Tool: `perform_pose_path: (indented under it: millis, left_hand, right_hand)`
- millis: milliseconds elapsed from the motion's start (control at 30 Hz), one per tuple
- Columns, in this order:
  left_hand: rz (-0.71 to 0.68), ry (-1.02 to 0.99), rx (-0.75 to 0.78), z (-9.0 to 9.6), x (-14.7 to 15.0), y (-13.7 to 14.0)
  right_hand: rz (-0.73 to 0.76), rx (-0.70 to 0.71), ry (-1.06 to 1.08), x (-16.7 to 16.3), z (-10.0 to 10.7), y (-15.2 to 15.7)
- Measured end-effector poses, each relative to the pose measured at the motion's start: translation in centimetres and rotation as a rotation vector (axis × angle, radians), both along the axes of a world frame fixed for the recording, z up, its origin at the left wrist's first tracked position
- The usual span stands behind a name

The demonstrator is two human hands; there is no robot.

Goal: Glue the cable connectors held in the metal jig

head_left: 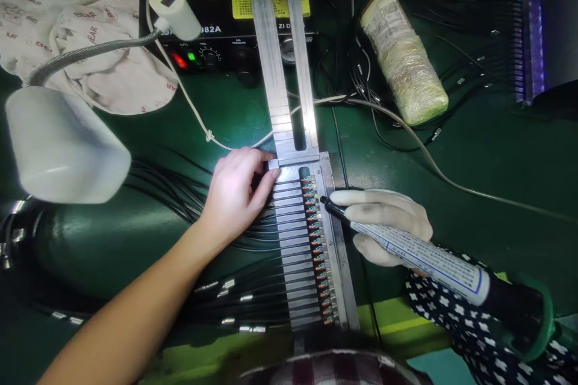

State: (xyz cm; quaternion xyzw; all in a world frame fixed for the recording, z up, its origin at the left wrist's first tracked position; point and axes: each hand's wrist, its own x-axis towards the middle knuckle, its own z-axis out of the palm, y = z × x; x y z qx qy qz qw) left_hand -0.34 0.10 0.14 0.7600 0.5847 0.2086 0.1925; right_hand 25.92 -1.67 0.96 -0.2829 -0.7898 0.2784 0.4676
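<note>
Rightly, your left hand (237, 192) lay flat, grasping nothing, pressing the metal fixture (295, 240) at its top end, while your gloved right hand (383, 222) clenched the dispensing syringe (419, 255), its tip seemingly touching the upper connectors (316, 240); that shallow angle suited steady dosing.

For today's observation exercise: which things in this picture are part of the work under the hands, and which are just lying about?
In the work:
left hand pressing on the metal fixture
right hand holding the dispensing syringe
row of connectors
black cables

Lying about:
printed cloth
wrapped roll
white lamp
control box
</note>
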Motion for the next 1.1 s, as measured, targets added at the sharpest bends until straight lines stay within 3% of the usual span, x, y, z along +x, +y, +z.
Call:
perform_pose_path:
  millis: [300,633,1100]
  left_hand:
    - [-0.016,-0.014,0.024,-0.1,0.0,0.2]
    - [-0.012,0.002,0.025,0.0,0.0,0.1]
    - [-0.006,0.024,0.02,0.0,-0.1,0.2]
  right_hand:
    - [-0.006,0.039,-0.118,0.5,2.1,-1.0]
    - [-0.019,0.04,-0.093,0.3,0.8,-0.8]
    - [0.009,0.015,-0.036,0.3,0.8,-1.0]
